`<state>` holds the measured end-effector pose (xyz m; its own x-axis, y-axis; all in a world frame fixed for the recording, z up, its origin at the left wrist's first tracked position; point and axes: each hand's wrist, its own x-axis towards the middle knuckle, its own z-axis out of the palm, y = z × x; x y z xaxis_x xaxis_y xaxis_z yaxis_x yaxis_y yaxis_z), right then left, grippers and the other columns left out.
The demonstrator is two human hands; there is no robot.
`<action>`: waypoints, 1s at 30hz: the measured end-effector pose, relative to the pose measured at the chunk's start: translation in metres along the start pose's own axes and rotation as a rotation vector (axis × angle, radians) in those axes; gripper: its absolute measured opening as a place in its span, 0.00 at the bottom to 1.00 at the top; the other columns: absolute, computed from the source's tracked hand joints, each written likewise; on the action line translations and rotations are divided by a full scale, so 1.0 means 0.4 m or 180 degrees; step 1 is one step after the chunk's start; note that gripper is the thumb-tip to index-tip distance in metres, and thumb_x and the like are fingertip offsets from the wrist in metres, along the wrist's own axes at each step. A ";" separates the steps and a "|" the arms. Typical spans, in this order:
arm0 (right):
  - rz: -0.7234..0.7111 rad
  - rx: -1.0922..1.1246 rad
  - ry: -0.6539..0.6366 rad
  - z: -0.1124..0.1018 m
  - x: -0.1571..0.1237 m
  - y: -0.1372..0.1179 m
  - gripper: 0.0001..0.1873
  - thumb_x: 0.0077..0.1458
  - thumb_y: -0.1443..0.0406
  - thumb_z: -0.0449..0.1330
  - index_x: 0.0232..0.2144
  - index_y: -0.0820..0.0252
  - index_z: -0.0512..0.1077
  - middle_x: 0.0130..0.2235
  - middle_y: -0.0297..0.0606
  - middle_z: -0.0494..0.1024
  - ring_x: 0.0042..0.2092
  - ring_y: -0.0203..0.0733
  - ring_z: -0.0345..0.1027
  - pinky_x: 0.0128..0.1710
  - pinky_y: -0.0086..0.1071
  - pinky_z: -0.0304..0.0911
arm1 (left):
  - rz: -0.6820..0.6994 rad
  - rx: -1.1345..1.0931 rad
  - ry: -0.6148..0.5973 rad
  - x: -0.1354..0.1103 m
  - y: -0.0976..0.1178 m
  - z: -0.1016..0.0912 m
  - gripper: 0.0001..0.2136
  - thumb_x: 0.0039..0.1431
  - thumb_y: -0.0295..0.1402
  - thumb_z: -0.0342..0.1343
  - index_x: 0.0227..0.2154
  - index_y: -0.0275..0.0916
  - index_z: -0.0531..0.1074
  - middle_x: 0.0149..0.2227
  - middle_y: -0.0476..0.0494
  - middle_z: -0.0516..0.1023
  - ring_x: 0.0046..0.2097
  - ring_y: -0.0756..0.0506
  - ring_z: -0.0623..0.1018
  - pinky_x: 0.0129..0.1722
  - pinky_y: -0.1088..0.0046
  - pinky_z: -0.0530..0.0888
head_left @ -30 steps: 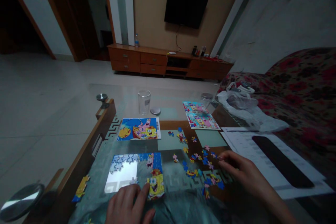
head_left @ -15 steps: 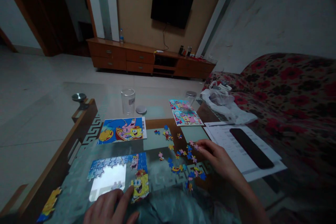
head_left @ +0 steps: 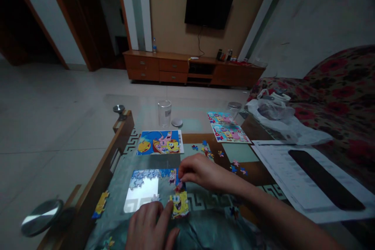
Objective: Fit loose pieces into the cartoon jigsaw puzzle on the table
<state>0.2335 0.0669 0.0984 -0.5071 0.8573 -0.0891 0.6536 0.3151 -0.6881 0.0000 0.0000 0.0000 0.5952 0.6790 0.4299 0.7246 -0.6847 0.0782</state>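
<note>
A partly assembled jigsaw puzzle (head_left: 143, 174) lies on the glass table, with blue sky along its top and a yellow cartoon face (head_left: 179, 204) at its lower right. My left hand (head_left: 150, 222) rests palm down at its near edge, fingers extended, index fingertip on the yellow section. At the puzzle's upper right corner, my right hand (head_left: 199, 172) pinches thumb and fingers together over a small puzzle piece, mostly hidden by the fingertips. Loose puzzle pieces (head_left: 206, 150) lie beyond the right hand; the forearm covers others.
A picture card (head_left: 160, 142) lies behind the puzzle. Farther back are a glass jar (head_left: 164, 114), a lid (head_left: 177, 122) and two more cards (head_left: 231, 133). Papers (head_left: 281, 179) with a black phone (head_left: 325, 179) lie at right. A joined yellow-blue strip (head_left: 101, 205) sits at the left edge.
My right hand has moved left from the loose pieces to the puzzle's upper right corner. My left hand stays on the puzzle. The camera view has turned left.
</note>
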 end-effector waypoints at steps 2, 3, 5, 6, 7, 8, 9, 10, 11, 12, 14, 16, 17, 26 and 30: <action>-0.0162 0.0036 -0.0303 0.006 0.034 -0.008 0.05 0.53 0.73 0.63 0.32 0.61 0.78 0.31 0.33 0.79 0.33 0.34 0.70 0.33 0.25 0.60 | -0.0040 -0.0035 0.0000 0.002 0.007 -0.006 0.22 0.49 0.34 0.64 0.49 0.44 0.69 0.36 0.48 0.74 0.35 0.47 0.75 0.33 0.73 0.71; -0.0215 0.0033 -0.0422 0.008 0.046 -0.013 0.06 0.53 0.73 0.62 0.32 0.61 0.78 0.30 0.32 0.79 0.32 0.33 0.70 0.33 0.25 0.59 | -0.0026 -0.0065 0.0006 0.002 0.011 -0.009 0.22 0.50 0.34 0.64 0.49 0.44 0.69 0.36 0.48 0.74 0.35 0.47 0.75 0.33 0.73 0.71; -0.0227 -0.0043 -0.0578 0.010 0.063 -0.026 0.05 0.53 0.73 0.63 0.31 0.61 0.78 0.29 0.31 0.78 0.30 0.32 0.69 0.31 0.24 0.59 | -0.0064 -0.0085 -0.0007 0.004 0.019 -0.014 0.22 0.49 0.32 0.63 0.49 0.43 0.69 0.36 0.47 0.74 0.35 0.46 0.74 0.34 0.71 0.70; -0.0192 -0.0104 -0.0613 0.011 0.069 -0.034 0.05 0.52 0.73 0.63 0.30 0.61 0.78 0.28 0.31 0.78 0.30 0.32 0.69 0.31 0.24 0.59 | -0.0132 -0.0084 -0.0031 0.005 0.022 -0.015 0.22 0.49 0.31 0.63 0.49 0.43 0.69 0.36 0.47 0.74 0.36 0.45 0.74 0.35 0.70 0.70; -0.0140 -0.0174 -0.0624 0.011 0.073 -0.041 0.04 0.52 0.73 0.64 0.29 0.61 0.78 0.27 0.30 0.78 0.29 0.32 0.69 0.31 0.25 0.59 | -0.0191 -0.0092 -0.0074 0.006 0.024 -0.017 0.22 0.49 0.29 0.63 0.49 0.43 0.69 0.37 0.46 0.74 0.37 0.45 0.74 0.35 0.69 0.70; -0.0083 -0.0237 -0.0620 0.012 0.076 -0.049 0.04 0.51 0.73 0.65 0.29 0.61 0.78 0.27 0.31 0.78 0.29 0.32 0.69 0.30 0.25 0.59 | -0.0225 -0.0117 -0.0118 0.007 0.025 -0.018 0.22 0.49 0.29 0.62 0.49 0.43 0.69 0.37 0.46 0.74 0.37 0.44 0.74 0.36 0.69 0.70; -0.0023 -0.0280 -0.0618 0.013 0.078 -0.056 0.04 0.51 0.73 0.65 0.29 0.61 0.78 0.26 0.31 0.78 0.29 0.33 0.69 0.30 0.25 0.58 | -0.0229 -0.0153 -0.0139 0.009 0.026 -0.019 0.22 0.49 0.29 0.62 0.49 0.43 0.68 0.37 0.46 0.73 0.37 0.45 0.73 0.36 0.69 0.70; 0.0031 -0.0305 -0.0617 0.014 0.079 -0.062 0.04 0.51 0.73 0.65 0.29 0.61 0.78 0.26 0.31 0.78 0.29 0.33 0.68 0.30 0.25 0.58 | -0.0201 -0.0197 -0.0155 0.010 0.025 -0.021 0.22 0.50 0.29 0.62 0.50 0.43 0.68 0.37 0.47 0.73 0.37 0.45 0.73 0.36 0.69 0.70; 0.0073 -0.0315 -0.0619 0.015 0.080 -0.066 0.04 0.51 0.74 0.65 0.29 0.61 0.78 0.26 0.31 0.78 0.29 0.32 0.68 0.29 0.25 0.58 | -0.0141 -0.0242 -0.0156 0.011 0.024 -0.023 0.22 0.51 0.30 0.61 0.50 0.43 0.68 0.37 0.47 0.74 0.37 0.45 0.73 0.35 0.70 0.70; 0.0105 -0.0317 -0.0625 0.016 0.080 -0.068 0.05 0.51 0.74 0.65 0.28 0.61 0.78 0.25 0.31 0.78 0.28 0.32 0.68 0.29 0.25 0.57 | -0.0113 -0.0260 -0.0149 0.011 0.023 -0.025 0.22 0.51 0.31 0.61 0.50 0.43 0.67 0.37 0.47 0.74 0.37 0.45 0.73 0.35 0.70 0.70; 0.0132 -0.0317 -0.0641 0.018 0.081 -0.067 0.05 0.51 0.74 0.65 0.28 0.61 0.78 0.25 0.31 0.78 0.27 0.32 0.68 0.28 0.25 0.57 | -0.0142 -0.0242 -0.0131 0.011 0.022 -0.030 0.21 0.51 0.30 0.61 0.50 0.43 0.67 0.38 0.47 0.74 0.37 0.45 0.74 0.35 0.70 0.70; 0.0111 -0.0313 -0.0655 0.019 0.083 -0.062 0.05 0.51 0.74 0.65 0.27 0.61 0.77 0.25 0.31 0.78 0.27 0.32 0.68 0.29 0.26 0.57 | -0.0155 -0.0235 -0.0125 0.011 0.023 -0.033 0.21 0.51 0.29 0.60 0.50 0.43 0.67 0.38 0.47 0.74 0.37 0.45 0.73 0.36 0.70 0.70; 0.0084 -0.0313 -0.0665 0.020 0.083 -0.058 0.05 0.50 0.73 0.65 0.27 0.61 0.78 0.25 0.30 0.78 0.28 0.32 0.68 0.29 0.26 0.57 | -0.0146 -0.0236 -0.0108 0.011 0.024 -0.034 0.21 0.51 0.28 0.59 0.50 0.43 0.67 0.38 0.47 0.74 0.37 0.45 0.73 0.35 0.70 0.70; -0.0103 -0.0454 -0.0634 0.038 0.086 -0.031 0.05 0.50 0.73 0.63 0.28 0.60 0.78 0.24 0.29 0.75 0.26 0.31 0.66 0.27 0.25 0.55 | -0.0143 -0.0243 -0.0129 0.010 0.023 -0.035 0.22 0.51 0.28 0.60 0.50 0.43 0.67 0.38 0.47 0.73 0.37 0.45 0.73 0.35 0.69 0.70; -0.0100 -0.0527 -0.0624 0.040 0.086 -0.031 0.04 0.50 0.72 0.64 0.29 0.59 0.78 0.25 0.30 0.76 0.27 0.33 0.66 0.28 0.26 0.55 | -0.0199 -0.0276 -0.0163 0.011 0.022 -0.034 0.22 0.51 0.29 0.61 0.50 0.44 0.67 0.38 0.48 0.74 0.38 0.45 0.73 0.36 0.70 0.69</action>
<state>0.1990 0.0862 0.0923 -0.6174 0.7557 -0.2186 0.7107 0.4166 -0.5668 0.0044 -0.0067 0.0148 0.5683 0.7323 0.3753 0.7294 -0.6594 0.1820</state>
